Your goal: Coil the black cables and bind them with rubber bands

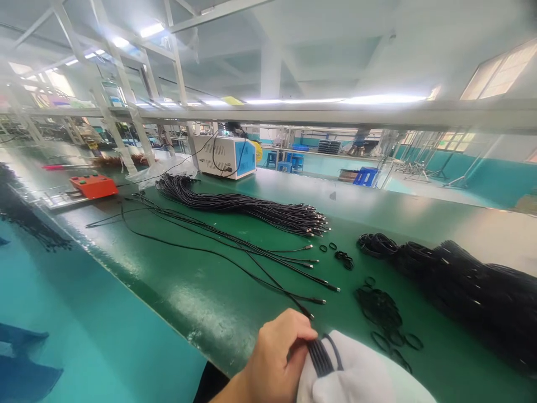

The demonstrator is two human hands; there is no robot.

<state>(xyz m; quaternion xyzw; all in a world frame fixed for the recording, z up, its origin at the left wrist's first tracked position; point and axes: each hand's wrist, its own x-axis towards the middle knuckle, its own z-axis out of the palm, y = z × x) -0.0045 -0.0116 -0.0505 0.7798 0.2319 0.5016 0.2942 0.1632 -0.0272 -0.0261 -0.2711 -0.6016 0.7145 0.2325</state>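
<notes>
The left hand [274, 352] reaches in over the near edge of the tabletop [184, 302], knuckles up, fingers curled and thumb folded in, pinching a black cable [321, 358] whose strands lie side by side. The right hand [364, 372], under white cloth, meets it from the other side, against the cable; how far its fingers are bent cannot be told. Loose cables [247, 244] end just beyond the left knuckles, and bands [380, 308] lie toward the tabletop's right end.
</notes>
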